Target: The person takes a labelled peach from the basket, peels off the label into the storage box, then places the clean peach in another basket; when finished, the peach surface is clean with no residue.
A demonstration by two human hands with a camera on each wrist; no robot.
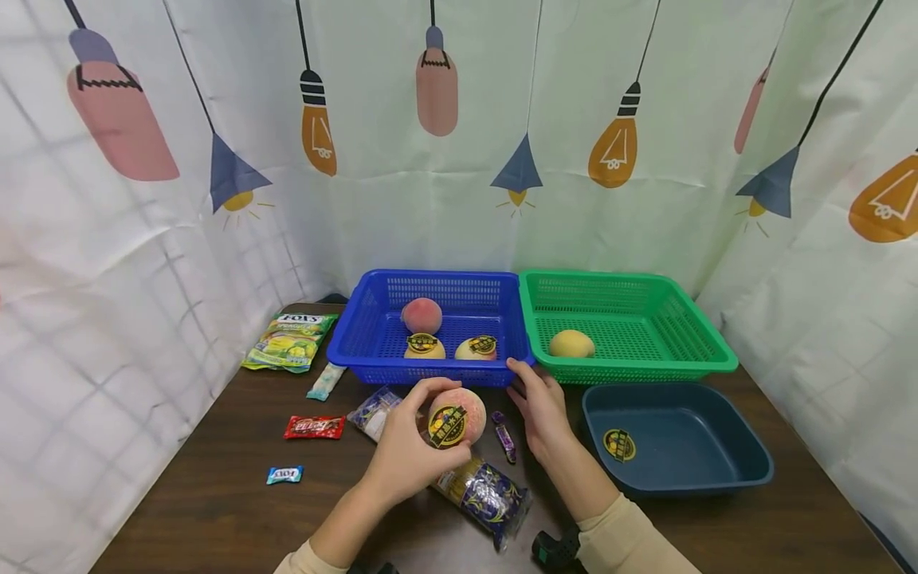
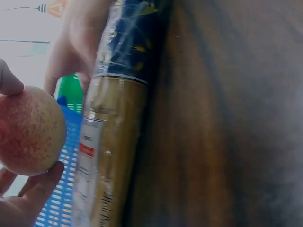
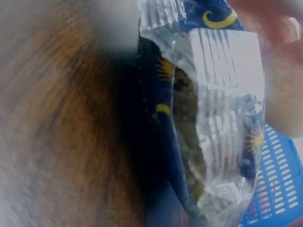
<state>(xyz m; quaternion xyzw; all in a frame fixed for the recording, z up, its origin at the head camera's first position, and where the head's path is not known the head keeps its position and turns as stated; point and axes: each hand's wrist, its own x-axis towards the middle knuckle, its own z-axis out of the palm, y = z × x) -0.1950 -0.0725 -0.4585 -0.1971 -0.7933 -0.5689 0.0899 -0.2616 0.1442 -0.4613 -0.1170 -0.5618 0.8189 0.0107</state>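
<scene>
Pink, round, fuzzy peach (image 1: 462, 414) is being clamped by the left hand's (image 1: 407, 448) fingers, probably wanting light pressure, with the right hand (image 1: 543, 410) hovering at its three o'clock, fingers apart.

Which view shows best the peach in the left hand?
The head view: the peach is clear there, its sticker facing the camera. The left wrist view shows it larger, but cut by the frame edge, sticker unseen. The right wrist view seems to show only a blurred part beyond the packet.
</scene>
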